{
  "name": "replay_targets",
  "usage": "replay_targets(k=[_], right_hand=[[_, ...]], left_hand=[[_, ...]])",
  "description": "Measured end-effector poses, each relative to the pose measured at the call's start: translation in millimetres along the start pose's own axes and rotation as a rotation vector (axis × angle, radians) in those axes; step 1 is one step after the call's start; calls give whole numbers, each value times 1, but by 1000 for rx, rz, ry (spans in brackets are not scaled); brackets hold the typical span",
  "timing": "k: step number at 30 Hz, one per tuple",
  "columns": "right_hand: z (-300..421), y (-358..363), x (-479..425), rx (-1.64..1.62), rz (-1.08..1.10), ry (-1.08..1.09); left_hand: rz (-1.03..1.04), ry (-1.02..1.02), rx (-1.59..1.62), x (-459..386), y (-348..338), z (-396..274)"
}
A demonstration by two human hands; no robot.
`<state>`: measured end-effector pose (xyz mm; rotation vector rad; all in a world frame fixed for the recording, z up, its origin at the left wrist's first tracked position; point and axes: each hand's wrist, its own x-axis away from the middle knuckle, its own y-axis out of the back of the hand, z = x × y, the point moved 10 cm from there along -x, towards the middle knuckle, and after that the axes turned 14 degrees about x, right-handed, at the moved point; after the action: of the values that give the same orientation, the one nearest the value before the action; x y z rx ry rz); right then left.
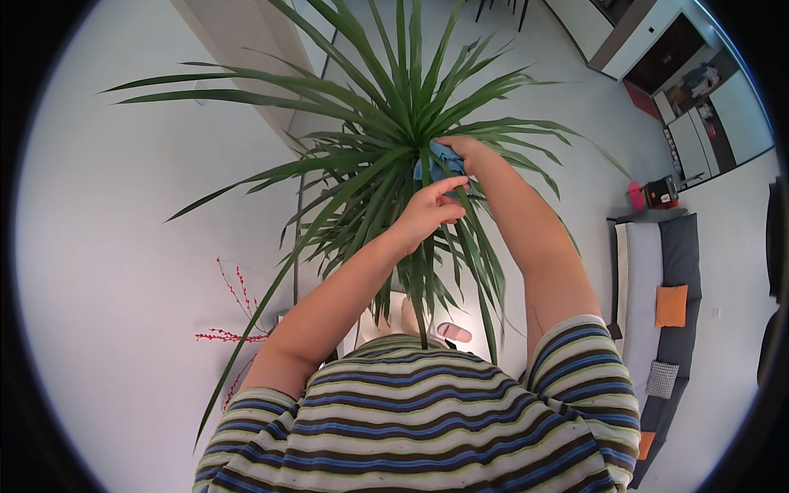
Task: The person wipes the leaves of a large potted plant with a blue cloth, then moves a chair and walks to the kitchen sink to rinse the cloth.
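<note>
A tall potted-type plant with long strap-like green leaves [400,111], probably a dracaena, fills the middle of the view. My right hand [463,151] reaches to the crown of the leaves and grips a blue cloth [445,161], which lies folded against the leaf bases. Just below it is my left hand [428,212], its index finger and thumb spread at a drooping leaf. Whether those fingers pinch the leaf is not clear. Leaves partly cover the cloth. The plant's stem and pot are hidden.
On the right stands a grey sofa [641,265] with an orange cushion [670,306]. Red-berried branches [237,336] stick out at the left, near the white wall [123,246]. A pink slipper [454,332] shows on the floor below. Cabinets [696,138] line the far right.
</note>
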<state>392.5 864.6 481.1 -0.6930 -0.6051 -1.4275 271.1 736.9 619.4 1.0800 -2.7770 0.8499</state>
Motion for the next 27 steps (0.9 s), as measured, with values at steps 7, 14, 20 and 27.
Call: replay_targets(k=[7,14,20,27], right_hand=[[5,-7,-1,286,-35,-6],[-2,-1,89,498,-106,97],[-50,2,222,291,-59,92],[-118,9,345,124,-114,158]], left_hand=[[1,9,-89,8,-7,6],[97,33,-76,26,-29,2],[156,53,-70,50,-46,-10],[144,16,-28,61,-39,-8]])
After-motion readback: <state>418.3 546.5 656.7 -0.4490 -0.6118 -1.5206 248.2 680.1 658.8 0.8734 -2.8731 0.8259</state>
